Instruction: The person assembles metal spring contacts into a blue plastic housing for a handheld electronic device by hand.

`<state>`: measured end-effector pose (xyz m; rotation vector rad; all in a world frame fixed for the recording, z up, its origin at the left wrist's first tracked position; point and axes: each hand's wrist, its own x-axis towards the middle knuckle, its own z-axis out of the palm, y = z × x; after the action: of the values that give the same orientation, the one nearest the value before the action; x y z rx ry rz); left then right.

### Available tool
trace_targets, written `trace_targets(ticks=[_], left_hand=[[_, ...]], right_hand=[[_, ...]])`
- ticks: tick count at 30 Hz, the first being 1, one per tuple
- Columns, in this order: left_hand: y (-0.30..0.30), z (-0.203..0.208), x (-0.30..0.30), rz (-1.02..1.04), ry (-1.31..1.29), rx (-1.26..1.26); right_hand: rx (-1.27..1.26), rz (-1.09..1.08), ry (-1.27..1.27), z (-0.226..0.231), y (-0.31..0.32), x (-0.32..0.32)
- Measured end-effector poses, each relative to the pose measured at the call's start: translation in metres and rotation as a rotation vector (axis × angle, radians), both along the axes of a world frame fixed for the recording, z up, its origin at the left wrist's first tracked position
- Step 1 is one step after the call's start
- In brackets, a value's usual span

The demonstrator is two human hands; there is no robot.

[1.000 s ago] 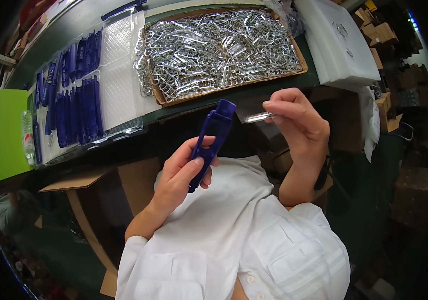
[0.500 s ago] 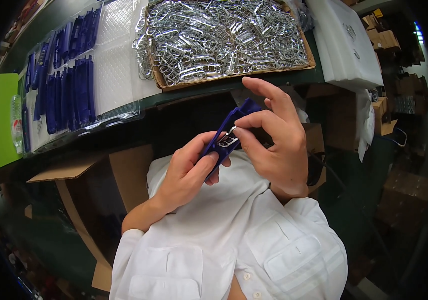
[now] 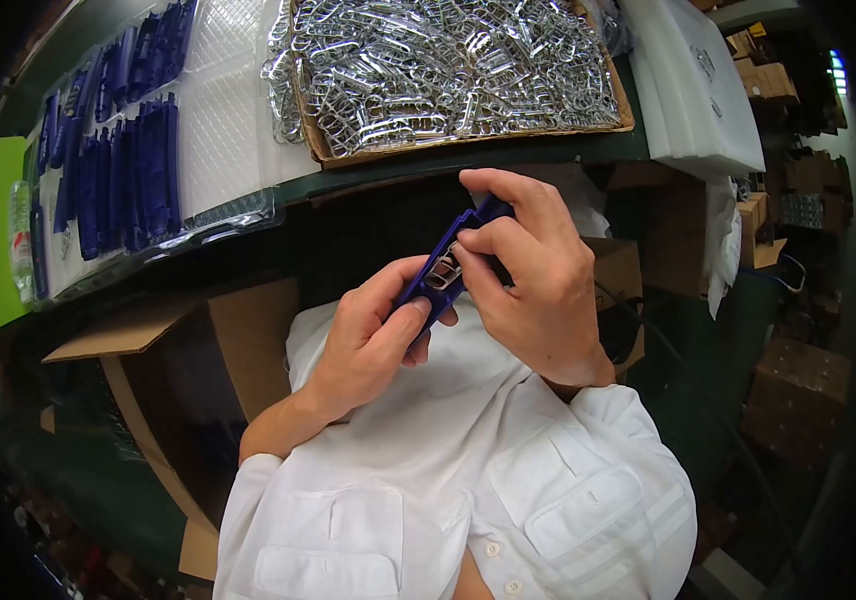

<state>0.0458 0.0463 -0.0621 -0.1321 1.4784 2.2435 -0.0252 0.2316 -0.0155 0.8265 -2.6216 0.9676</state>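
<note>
My left hand [image 3: 358, 335] grips a long, dark blue plastic housing [image 3: 436, 301] by its lower end, thumb on top and fingers wrapped underneath. The housing is held tilted, its far end pointing up and to the right. A shiny metal wire clip [image 3: 443, 270] lies in its hollow. My right hand [image 3: 545, 275] pinches the clip's upper end between thumb and index finger, and its other fingers are raised over the housing's far end. Those fingertips partly hide the clip and the far part of the housing.
A shallow cardboard box [image 3: 324, 153] heaped with metal clips stands on the bench. Rows of blue plastic housings [image 3: 153, 175] lie in a clear tray at the left. White foam sheets [image 3: 683, 90] are stacked at the right. An open carton [image 3: 133, 330] stands below the bench.
My right thumb and index finger have moved slightly left and up, closer over the metal clip in the housing. My left hand keeps its grip. The whole view has shifted a little.
</note>
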Motion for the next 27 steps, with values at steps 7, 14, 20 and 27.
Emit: trace_targets(ticks=[7,14,20,27], left_hand=[[0.000,-0.005,0.002,0.001,0.011,-0.013],[0.002,-0.008,0.003,0.034,0.170,-0.081],[0.007,-0.009,-0.012,0.019,0.175,-0.123],[0.014,-0.024,-0.012,0.097,0.149,-0.228]], right_hand=[[0.064,0.005,-0.033,-0.003,-0.002,0.004],[-0.138,-0.173,-0.107,-0.003,-0.001,0.010],[-0.262,-0.116,-0.240,-0.022,0.001,0.009],[-0.332,-0.130,-0.343,-0.037,0.000,0.012]])
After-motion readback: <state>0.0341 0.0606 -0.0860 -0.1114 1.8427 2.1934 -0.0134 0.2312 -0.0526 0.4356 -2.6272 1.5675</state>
